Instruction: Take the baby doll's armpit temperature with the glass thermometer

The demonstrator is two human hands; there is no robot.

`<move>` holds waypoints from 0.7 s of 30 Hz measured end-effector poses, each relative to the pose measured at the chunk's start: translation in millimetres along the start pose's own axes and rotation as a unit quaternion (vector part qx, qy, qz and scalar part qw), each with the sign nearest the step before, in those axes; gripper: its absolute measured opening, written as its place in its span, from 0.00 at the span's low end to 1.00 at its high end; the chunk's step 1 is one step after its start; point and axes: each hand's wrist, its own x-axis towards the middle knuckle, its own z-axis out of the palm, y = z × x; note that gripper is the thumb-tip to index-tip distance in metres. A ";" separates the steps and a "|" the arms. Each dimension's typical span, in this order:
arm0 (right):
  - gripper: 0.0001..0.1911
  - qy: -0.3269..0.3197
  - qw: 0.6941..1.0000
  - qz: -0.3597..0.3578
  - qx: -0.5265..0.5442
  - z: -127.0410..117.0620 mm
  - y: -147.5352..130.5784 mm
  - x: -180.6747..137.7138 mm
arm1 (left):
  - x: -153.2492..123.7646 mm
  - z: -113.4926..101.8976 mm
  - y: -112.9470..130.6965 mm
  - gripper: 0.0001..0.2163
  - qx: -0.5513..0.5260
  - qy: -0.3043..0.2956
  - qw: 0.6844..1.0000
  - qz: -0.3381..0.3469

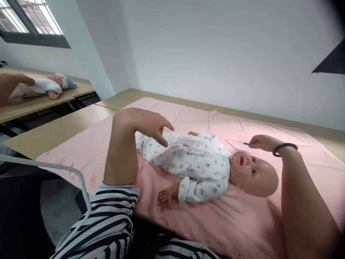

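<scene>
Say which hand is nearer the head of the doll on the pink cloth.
Right. The right hand is beside the doll's head, holding a thin stick; the left hand is over the doll's lower body.

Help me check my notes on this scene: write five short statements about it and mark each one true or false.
1. The right hand holds a thin rod with a blue end. True.

2. The doll in patterned white clothes lies face down on the pink blanket. False: it lies on its back, face up.

3. The left hand is open, with thumb and fingers apart. True.

4. A dark beaded bracelet is on the left wrist. False: it is on the right wrist.

5. A second doll, on the table at the far left, wears a blue and white cap. True.
</scene>
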 end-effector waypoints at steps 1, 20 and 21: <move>0.07 -0.005 1.000 0.026 -0.009 -8.8 -4.6 -0.5 | 0.9 1.3 0.4 0.33 0.007 0.006 1.000 0.006; 0.06 0.343 0.896 -0.126 0.253 -59.2 -216.0 -63.7 | 28.7 10.9 57.1 0.12 -0.121 0.462 0.838 0.265; 0.07 0.342 0.896 -0.125 0.253 -58.9 -217.3 -64.5 | 29.4 11.2 56.3 0.10 -0.126 0.488 0.814 0.288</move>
